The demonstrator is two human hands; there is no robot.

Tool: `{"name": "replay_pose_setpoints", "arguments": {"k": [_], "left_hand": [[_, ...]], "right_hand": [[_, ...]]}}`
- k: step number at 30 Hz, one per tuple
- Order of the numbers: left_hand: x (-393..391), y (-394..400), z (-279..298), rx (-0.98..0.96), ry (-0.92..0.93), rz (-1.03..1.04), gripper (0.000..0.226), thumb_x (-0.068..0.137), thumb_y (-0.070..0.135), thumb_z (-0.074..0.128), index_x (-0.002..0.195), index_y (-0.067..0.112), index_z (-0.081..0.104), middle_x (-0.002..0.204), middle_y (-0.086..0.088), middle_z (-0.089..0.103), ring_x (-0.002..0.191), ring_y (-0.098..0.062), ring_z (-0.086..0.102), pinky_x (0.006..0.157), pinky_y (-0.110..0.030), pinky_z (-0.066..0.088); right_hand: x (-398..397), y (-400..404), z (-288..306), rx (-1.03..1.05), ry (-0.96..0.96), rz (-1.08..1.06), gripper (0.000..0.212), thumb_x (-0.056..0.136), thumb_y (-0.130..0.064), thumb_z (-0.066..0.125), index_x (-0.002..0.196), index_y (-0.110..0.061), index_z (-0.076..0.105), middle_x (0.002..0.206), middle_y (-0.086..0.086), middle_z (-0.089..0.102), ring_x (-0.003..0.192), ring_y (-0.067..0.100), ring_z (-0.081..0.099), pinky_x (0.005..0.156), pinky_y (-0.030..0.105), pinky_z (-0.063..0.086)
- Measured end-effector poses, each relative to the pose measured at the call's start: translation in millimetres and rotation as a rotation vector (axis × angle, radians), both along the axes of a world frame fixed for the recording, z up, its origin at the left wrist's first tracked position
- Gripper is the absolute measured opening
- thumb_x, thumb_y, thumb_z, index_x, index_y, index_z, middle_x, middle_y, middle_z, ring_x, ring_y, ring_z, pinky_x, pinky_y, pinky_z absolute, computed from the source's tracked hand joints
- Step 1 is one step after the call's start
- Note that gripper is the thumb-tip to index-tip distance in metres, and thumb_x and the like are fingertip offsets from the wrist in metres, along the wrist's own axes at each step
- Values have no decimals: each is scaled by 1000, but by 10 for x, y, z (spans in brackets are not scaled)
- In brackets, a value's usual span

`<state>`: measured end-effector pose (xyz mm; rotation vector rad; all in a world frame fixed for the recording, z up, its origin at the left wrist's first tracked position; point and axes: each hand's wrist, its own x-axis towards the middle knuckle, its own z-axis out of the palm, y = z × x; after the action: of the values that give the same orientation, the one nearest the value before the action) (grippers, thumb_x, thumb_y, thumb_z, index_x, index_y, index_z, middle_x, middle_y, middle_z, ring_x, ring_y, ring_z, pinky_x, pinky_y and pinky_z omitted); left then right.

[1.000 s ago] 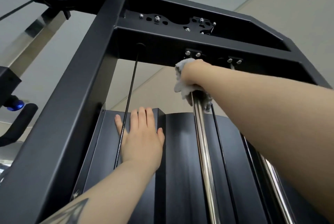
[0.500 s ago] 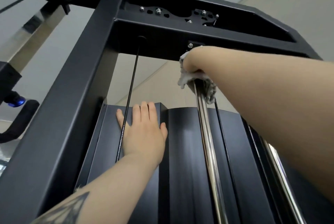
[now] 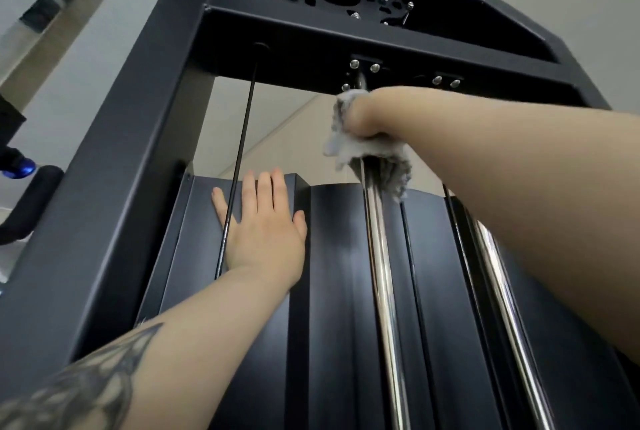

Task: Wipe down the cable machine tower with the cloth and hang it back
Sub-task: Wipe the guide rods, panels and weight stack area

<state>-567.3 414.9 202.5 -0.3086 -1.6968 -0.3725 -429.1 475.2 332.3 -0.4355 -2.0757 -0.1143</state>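
I look up the black cable machine tower [image 3: 114, 194]. My right hand [image 3: 372, 116] grips a grey-white cloth [image 3: 377, 155] wrapped around the top of the left chrome guide rod [image 3: 381, 273], just under the top crossbeam [image 3: 346, 45]. Loose cloth hangs below the fist. My left hand [image 3: 263, 225] lies flat, fingers together, on the black shroud panel [image 3: 332, 291], beside a thin black cable [image 3: 239, 166] that crosses in front of it.
A second chrome guide rod [image 3: 498, 291] runs to the right, partly behind my right forearm. Bolts and a pulley bracket [image 3: 363, 6] sit in the top frame. At far left are a black padded handle [image 3: 31, 201] and a blue knob [image 3: 19, 168].
My right hand with the cloth slid up the rod, then came a little way down from the crossbeam. The left hand stays flat on the panel. The view tilted slightly.
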Motion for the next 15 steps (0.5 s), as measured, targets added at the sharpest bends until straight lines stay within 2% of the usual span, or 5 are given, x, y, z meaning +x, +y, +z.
{"name": "replay_pose_setpoints", "arguments": {"k": [4,7,9,11,15], "left_hand": [[21,-26,13,-11,-17,-13,66,104,41,19,153,10,-10,159,-6,5,148,-22,2,116,-60,0],[43,-24,9,-15,-15,-10,65,103,41,21,153,9,-6,157,-6,9,146,-23,7,115,-60,2],[55,-22,13,-8,-18,-14,65,103,40,23,153,9,-4,156,-6,11,145,-23,9,115,-61,3],[53,-14,11,-3,-13,-3,65,102,40,23,153,9,-3,155,-7,13,144,-24,11,115,-61,5],[51,-32,12,-16,-4,24,65,102,42,21,152,9,-4,155,-6,13,144,-23,12,115,-60,7]], "right_hand": [[-116,124,-525,-27,254,-36,60,92,-19,51,139,4,21,128,16,51,113,32,54,70,34,37],[-78,264,-1004,-65,183,64,52,93,-31,50,130,0,28,115,17,57,101,33,57,68,35,39],[0,272,-949,-105,17,45,53,92,-38,51,127,-2,33,112,15,56,96,30,56,73,34,44],[10,232,-656,-149,-43,82,30,94,-34,48,112,-10,49,106,10,56,81,20,55,68,25,45],[-144,145,-354,-127,179,46,36,97,-26,42,128,-8,49,102,0,60,89,19,60,66,27,45]]}}
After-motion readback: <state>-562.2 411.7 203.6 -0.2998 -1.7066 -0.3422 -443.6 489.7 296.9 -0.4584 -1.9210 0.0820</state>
